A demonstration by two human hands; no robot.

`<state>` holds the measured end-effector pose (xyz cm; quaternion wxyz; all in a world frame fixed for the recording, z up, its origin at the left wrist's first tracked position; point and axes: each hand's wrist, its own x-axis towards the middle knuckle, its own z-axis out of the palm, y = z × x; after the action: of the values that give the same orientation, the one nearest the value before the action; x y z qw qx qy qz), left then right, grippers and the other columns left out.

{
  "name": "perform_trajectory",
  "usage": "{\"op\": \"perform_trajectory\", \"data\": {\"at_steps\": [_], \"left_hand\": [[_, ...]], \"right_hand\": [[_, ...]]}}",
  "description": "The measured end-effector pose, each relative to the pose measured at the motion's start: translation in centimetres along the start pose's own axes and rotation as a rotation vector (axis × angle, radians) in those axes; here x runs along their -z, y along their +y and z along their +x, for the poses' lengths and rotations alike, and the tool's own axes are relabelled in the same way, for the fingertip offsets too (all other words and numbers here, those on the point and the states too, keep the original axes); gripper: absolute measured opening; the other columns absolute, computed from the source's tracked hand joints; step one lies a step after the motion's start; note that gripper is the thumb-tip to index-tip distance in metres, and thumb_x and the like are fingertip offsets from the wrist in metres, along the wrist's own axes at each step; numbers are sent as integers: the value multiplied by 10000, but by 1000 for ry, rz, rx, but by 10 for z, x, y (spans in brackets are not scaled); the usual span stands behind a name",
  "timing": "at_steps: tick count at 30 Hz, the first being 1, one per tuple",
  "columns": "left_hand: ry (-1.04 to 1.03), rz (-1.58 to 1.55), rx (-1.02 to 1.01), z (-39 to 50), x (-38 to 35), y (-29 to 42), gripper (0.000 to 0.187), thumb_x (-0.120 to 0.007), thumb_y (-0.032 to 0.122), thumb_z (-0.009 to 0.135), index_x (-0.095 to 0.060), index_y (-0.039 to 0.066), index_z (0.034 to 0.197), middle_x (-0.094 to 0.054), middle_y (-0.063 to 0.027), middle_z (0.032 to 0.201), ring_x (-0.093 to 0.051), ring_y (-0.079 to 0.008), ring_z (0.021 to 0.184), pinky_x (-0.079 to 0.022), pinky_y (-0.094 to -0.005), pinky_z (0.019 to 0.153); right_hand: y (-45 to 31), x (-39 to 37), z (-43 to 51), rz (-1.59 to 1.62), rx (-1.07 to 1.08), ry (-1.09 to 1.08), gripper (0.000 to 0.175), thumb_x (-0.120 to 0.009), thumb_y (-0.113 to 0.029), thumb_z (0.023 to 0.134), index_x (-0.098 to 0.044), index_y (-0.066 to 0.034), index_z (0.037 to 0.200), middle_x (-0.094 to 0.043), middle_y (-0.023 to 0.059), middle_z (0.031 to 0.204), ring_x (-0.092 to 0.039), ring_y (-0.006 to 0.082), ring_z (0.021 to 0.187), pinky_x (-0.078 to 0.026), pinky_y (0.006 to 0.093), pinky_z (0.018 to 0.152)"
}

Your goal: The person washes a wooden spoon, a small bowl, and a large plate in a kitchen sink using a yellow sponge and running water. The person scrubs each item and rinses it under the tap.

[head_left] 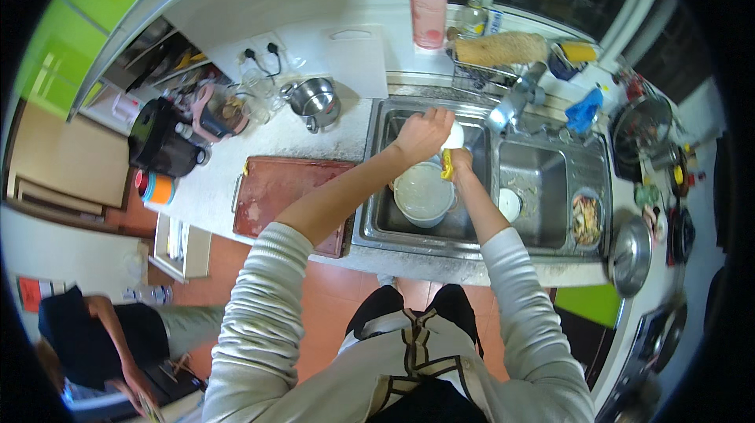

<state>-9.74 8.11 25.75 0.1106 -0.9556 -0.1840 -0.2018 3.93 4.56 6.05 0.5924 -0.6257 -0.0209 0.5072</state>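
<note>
Above the left basin of a steel double sink (368,211), my left hand (424,133) grips a white rounded dish (453,136), its fingers over the top edge. My right hand (459,163) is just below it, closed on a yellow cloth or sponge (447,165) near the dish's lower side. The dish is partly hidden by my fingers, so its exact kind cannot be told. Under my hands a white pot (423,193) with whitish liquid stands in the basin. The faucet (508,107) is to the right of my hands.
A brown cutting board (295,187) lies left of the sink, a steel pot (314,103) behind it. The right basin holds a white round item (509,205) and a container of food scraps (587,219). A pink bottle (429,7) stands behind. Another person (106,328) is at the lower left.
</note>
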Motion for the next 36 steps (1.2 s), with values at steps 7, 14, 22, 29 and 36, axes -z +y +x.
{"op": "perform_trajectory", "data": {"at_steps": [7, 14, 22, 29, 36], "left_hand": [[-122, -240, 242, -7, 3, -10, 277, -657, 114, 707, -517, 41, 935, -621, -151, 926, -648, -305, 855, -540, -414, 668], [-308, -1332, 1216, -15, -41, -45, 487, -611, 254, 719, -592, -87, 1066, -644, -215, 1010, -669, -320, 869, -571, -402, 656], [-133, -965, 1092, -24, -40, -16, 439, -605, 299, 772, -611, -16, 1078, -681, -162, 841, -671, -281, 795, -533, -403, 701], [50, -355, 691, -14, -6, 14, 393, -706, 276, 728, -544, 44, 1001, -648, -158, 931, -640, -355, 841, -502, -454, 708], [-1, -262, 610, -11, -4, 12, 501, -755, 324, 666, -483, 41, 976, -614, -143, 951, -632, -327, 906, -526, -427, 689]], "right_hand": [[-13, 14, -42, -55, 11, 61, 400, -456, -370, 933, -588, 6, 899, -603, 135, 719, -603, 257, 565, -495, 357, 479], [2, 56, -45, 411, -126, -240, 334, -582, -380, 881, -573, -62, 983, -624, 98, 814, -643, 281, 718, -555, 414, 641], [-15, 42, -49, 769, -191, -269, 286, -657, -91, 798, -501, -30, 1031, -557, 107, 973, -618, 271, 828, -597, 374, 739], [-29, 10, -32, 263, -212, -311, 137, -668, -133, 842, -572, -84, 927, -568, 53, 743, -530, 118, 531, -360, 209, 342], [-22, 1, -12, -24, -213, -337, 306, -548, -397, 906, -494, -106, 829, -493, 54, 608, -404, 112, 371, -269, 219, 282]]}}
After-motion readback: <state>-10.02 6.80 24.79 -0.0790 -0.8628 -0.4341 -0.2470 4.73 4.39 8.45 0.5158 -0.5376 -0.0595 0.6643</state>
